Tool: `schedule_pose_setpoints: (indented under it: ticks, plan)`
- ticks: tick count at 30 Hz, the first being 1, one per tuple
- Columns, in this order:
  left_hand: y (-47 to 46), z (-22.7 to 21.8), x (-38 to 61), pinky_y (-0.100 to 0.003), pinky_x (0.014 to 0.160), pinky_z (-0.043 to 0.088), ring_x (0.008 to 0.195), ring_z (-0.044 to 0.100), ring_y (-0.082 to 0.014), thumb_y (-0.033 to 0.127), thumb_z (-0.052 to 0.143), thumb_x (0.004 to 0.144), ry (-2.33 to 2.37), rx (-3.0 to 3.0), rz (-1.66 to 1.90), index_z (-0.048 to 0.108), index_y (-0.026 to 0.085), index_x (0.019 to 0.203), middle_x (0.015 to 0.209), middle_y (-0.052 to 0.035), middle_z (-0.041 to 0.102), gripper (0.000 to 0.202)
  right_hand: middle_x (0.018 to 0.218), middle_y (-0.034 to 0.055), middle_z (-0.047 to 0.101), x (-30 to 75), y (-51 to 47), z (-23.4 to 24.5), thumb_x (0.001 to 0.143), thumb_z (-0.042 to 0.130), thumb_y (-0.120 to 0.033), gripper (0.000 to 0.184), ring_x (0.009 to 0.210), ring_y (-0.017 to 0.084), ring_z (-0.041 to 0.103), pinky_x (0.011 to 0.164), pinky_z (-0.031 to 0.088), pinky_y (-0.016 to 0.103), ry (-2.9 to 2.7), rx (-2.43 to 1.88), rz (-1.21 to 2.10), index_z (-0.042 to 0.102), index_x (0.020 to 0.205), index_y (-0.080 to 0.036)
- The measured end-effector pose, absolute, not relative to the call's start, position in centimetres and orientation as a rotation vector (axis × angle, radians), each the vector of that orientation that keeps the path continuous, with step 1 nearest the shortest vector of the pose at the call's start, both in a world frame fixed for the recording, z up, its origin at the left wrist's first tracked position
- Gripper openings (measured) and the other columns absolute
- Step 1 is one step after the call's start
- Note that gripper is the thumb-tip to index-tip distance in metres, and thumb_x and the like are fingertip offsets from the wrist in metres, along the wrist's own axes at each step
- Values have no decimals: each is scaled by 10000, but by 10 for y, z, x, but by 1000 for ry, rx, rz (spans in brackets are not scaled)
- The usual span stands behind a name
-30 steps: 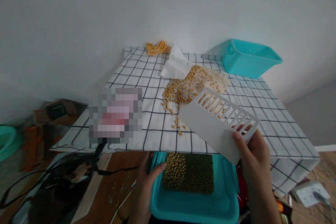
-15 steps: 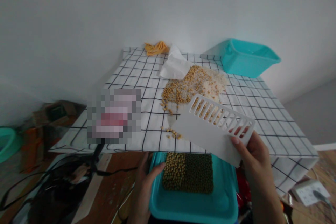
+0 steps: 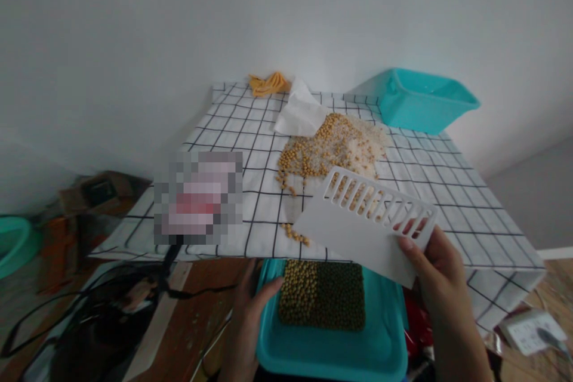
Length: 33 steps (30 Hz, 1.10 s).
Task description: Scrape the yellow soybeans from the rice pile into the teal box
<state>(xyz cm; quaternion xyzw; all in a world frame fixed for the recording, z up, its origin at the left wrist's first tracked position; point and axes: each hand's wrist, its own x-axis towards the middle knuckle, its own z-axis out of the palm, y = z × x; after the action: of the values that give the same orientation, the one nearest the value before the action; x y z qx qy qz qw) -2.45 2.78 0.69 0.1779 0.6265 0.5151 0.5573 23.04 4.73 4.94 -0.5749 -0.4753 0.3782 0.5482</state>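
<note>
My right hand (image 3: 441, 265) grips a flat white plastic scraper (image 3: 353, 239) with a row of slots along its upper edge. The scraper is tilted over the table's front edge, its left corner beside a few stray soybeans (image 3: 295, 235). My left hand (image 3: 250, 310) clasps the left rim of a teal plastic tray (image 3: 331, 352), thumb over the rim, below the table edge. Inside the tray lie yellow soybeans (image 3: 298, 289) on the left and dark green beans (image 3: 342, 295) beside them. Behind the scraper, soybeans and white rice (image 3: 358, 152) are spread in a mixed heap.
A checked cloth (image 3: 483, 221) covers the table. A teal bin (image 3: 412, 104) stands at the back right, a white tissue (image 3: 302, 110) and a yellow cloth (image 3: 268, 83) at the back. On the left is a blurred-out object (image 3: 197, 197) on a dark stand. A power strip (image 3: 532, 331) lies lower right.
The scraper has shifted slightly down and right in my right hand. The stray soybeans sit a little nearer the front edge. My left hand stays on the tray.
</note>
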Motion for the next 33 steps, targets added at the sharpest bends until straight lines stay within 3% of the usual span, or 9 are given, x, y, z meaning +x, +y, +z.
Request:
schedule_pose_setpoints:
  ticks: [11, 23, 29, 33]
  plan:
    - [27, 16, -24, -331, 883, 506, 1072, 652, -283, 279, 747, 621, 1491, 404, 1196, 649, 227, 1162, 1093, -20, 739, 552, 1055, 52, 710, 235, 46, 47, 833, 656, -319, 248, 948, 236, 665, 765, 520, 305, -1152, -1363, 887, 648, 1071, -252]
    - [27, 18, -21, -373, 892, 506, 974, 687, -303, 313, 734, 627, 1508, 528, 1213, 707, 233, 990, 915, -24, 760, 373, 980, 31, 720, 234, 45, 51, 800, 684, -331, 209, 861, 216, 666, 692, 519, 272, -1132, -1379, 913, 672, 998, -267]
    - [30, 18, -24, -387, 941, 485, 1056, 661, -322, 299, 736, 611, 1497, 516, 1214, 691, 202, 1088, 1018, -52, 759, 489, 870, 42, 694, 233, 40, 57, 774, 687, -357, 188, 780, 239, 645, 622, 487, 293, -1058, -1452, 874, 676, 927, -248]
    - [30, 19, -24, -382, 928, 495, 1031, 672, -320, 309, 743, 602, 1518, 523, 1223, 710, 212, 1056, 982, -47, 766, 465, 816, 31, 667, 230, 40, 64, 765, 687, -365, 193, 740, 231, 628, 592, 463, 286, -1013, -1467, 857, 678, 923, -255]
